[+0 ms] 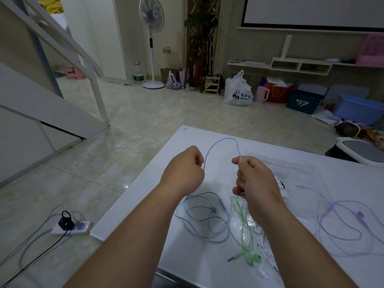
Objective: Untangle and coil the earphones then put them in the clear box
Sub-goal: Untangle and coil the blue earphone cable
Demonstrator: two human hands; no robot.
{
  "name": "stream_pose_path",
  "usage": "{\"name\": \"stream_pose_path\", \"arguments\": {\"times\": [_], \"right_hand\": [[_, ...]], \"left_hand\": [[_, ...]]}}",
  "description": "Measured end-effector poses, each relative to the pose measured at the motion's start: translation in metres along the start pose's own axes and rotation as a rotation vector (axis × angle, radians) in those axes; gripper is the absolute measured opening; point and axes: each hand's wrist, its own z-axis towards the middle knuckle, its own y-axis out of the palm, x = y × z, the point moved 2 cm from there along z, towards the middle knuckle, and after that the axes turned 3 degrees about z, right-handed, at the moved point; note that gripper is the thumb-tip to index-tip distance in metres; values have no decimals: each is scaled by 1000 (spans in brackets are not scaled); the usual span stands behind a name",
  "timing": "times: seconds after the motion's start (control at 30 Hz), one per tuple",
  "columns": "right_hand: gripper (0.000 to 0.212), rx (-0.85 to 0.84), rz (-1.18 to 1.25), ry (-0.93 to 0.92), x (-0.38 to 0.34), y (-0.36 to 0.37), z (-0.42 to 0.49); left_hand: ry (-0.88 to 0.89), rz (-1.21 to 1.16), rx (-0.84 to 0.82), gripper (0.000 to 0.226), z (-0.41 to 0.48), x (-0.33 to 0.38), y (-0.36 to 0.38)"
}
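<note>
Blue earphones [207,217] are held up as an arch of cable, pinched in the curled fingers of the left hand [184,171] and between thumb and forefinger of the right hand [256,179]; the rest lies looped on the white table [124,213] below. Slack is best drawn up gently, so that the green earphones [241,215] alongside are not snagged. The clear box [291,165] is seen just behind the right hand. Beyond, a tiled floor [124,113], a power strip [71,227] and a standing fan [151,17] are seen.
</note>
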Motion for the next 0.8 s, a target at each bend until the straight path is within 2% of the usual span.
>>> {"name": "stream_pose_path", "arguments": {"times": [0.1, 0.17, 0.23, 0.33, 0.4, 0.47, 0.53, 0.63, 0.73, 0.8], "right_hand": [[24, -35, 59, 16, -3, -2, -1], [23, -63, 95, 24, -5, -3, -3], [20, -89, 125, 31, -6, -2, -4], [13, -130, 155, 25, -7, -3, -4], [10, -153, 188, 18, -7, -3, -4], [17, -122, 246, 6, -7, -5, -2], [25, -12, 360, -10, -10, -10, 1], [24, 225, 540, -47, -14, -26, 10], [21, 401, 556, -48, -10, -38, 15], [21, 456, 564, -41, -4, -40, 16]], "left_hand": [[-35, 6, 90, 53, 6, -10, 0], [-35, 0, 63, 72, 10, -17, 3], [-29, -19, 5, 82, 12, -22, 8], [-8, -73, -62, 68, 13, -23, 15], [-3, -128, -92, 41, 13, -23, 19], [-20, -145, -108, 11, 13, -24, 21], [-49, -59, -125, 13, 15, -28, 20], [-81, 195, -140, 16, 20, -36, 17], [-127, 262, -116, 11, 23, -41, 12], [-136, 408, -40, 14, 23, -41, 5]]}}
